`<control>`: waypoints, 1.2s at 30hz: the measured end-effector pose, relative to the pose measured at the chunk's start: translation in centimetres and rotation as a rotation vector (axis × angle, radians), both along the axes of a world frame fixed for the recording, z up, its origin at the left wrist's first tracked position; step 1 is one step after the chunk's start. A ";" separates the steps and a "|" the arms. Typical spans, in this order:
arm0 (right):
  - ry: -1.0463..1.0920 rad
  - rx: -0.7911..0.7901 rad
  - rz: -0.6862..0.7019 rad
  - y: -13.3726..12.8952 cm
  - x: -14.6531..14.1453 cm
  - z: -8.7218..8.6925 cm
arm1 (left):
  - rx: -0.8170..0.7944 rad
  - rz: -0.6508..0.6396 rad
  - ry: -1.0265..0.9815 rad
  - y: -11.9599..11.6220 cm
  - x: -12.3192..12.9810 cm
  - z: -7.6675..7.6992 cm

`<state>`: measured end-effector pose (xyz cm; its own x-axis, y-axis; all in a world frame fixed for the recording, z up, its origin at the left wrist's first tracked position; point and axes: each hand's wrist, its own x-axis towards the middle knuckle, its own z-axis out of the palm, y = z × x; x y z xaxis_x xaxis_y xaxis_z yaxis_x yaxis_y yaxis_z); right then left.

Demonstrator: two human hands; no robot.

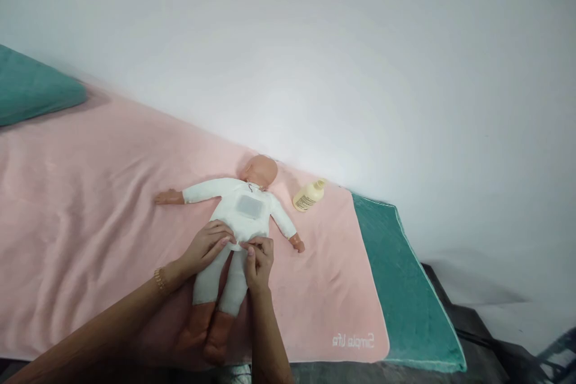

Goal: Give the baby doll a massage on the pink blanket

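A baby doll [243,216] in white cloth lies on the pink blanket, its head toward the wall and its brown feet toward me. My left hand [210,246], with a bracelet at the wrist, has its fingers bent and pinched at the left of the doll's lower waist. Opposite it, my right hand [260,261] pinches the white cloth at the right of the waist. The fingertips of both hands are near each other over the cloth's lower edge. A pale yellow bottle [308,195] leans on its side beside the doll's head and arm.
The pink blanket [324,300] has folds at the left and lettering near its front right corner. Green fabric [400,288] shows at the right, and a green cushion [36,87] at the far left. A white wall [288,60] rises behind.
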<state>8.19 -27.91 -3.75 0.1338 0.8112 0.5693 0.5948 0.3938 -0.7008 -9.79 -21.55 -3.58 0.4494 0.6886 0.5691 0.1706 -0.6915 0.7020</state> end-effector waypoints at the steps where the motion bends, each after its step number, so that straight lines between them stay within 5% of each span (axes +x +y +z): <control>1: -0.001 -0.013 -0.002 0.2 0.0 0.0 | 0.001 -0.012 0.015 0.2 0.0 0.0; 21: -0.099 -0.017 -0.010 0.2 0.1 -0.1 | 0.129 0.044 0.107 0.1 -0.4 -0.6; 29: -0.054 -0.088 -0.028 1.1 0.0 -0.1 | -0.016 0.063 0.133 0.4 0.5 0.2; 36: -0.051 -0.041 -0.013 0.8 0.1 -0.3 | 0.027 0.069 0.116 0.2 0.4 0.3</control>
